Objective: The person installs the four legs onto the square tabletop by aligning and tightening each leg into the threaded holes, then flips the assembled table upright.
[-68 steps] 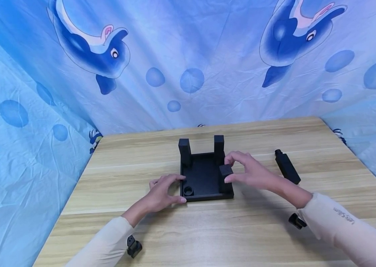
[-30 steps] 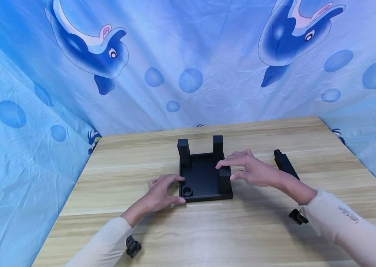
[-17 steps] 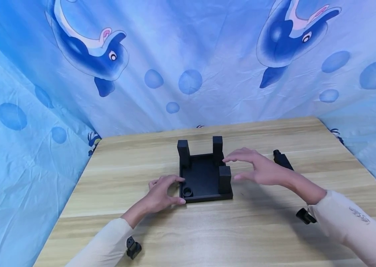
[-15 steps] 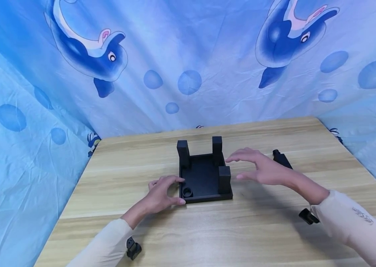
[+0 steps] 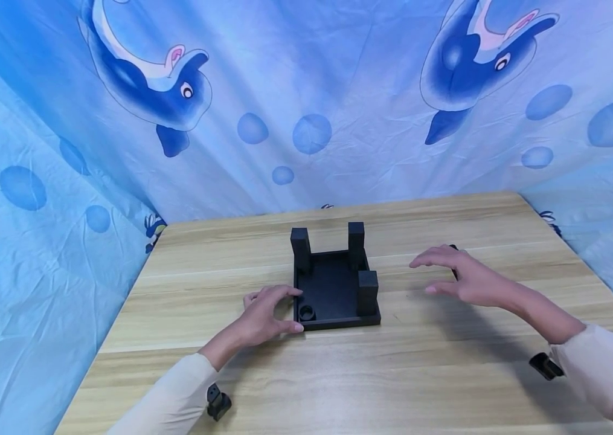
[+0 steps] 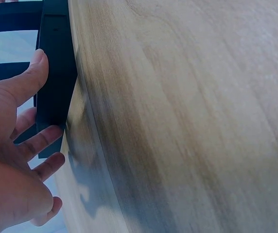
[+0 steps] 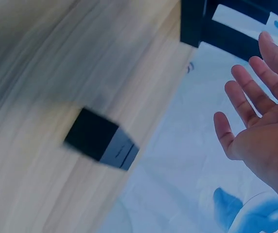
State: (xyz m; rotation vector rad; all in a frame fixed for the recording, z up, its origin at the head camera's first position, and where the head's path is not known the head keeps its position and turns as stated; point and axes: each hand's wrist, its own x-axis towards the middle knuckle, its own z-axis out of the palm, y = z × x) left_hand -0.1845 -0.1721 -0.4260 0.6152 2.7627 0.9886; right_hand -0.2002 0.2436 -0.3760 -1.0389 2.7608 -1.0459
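A small black upturned table (image 5: 330,290) sits mid-table, its shallow rimmed top lying flat. Three square legs stand up from it: far left (image 5: 301,249), far right (image 5: 356,244) and near right (image 5: 367,293). At its near-left corner is a bare round socket (image 5: 306,312). My left hand (image 5: 264,315) grips that corner, index finger over the left rim and thumb at the front edge. Spread and holding nothing, my right hand (image 5: 464,275) hovers to the right. It mostly covers a loose black leg in the head view; the leg (image 7: 100,138) shows in the right wrist view.
A wooden tabletop (image 5: 230,254) carries everything. Black wrist camera mounts (image 5: 218,403) sit at both cuffs. Blue curtains (image 5: 371,163) with printed dolphins rise behind the far edge and at both sides.
My right hand has let go of the near-right leg, opened, and moved right over the loose leg. My left hand has stayed at the corner.
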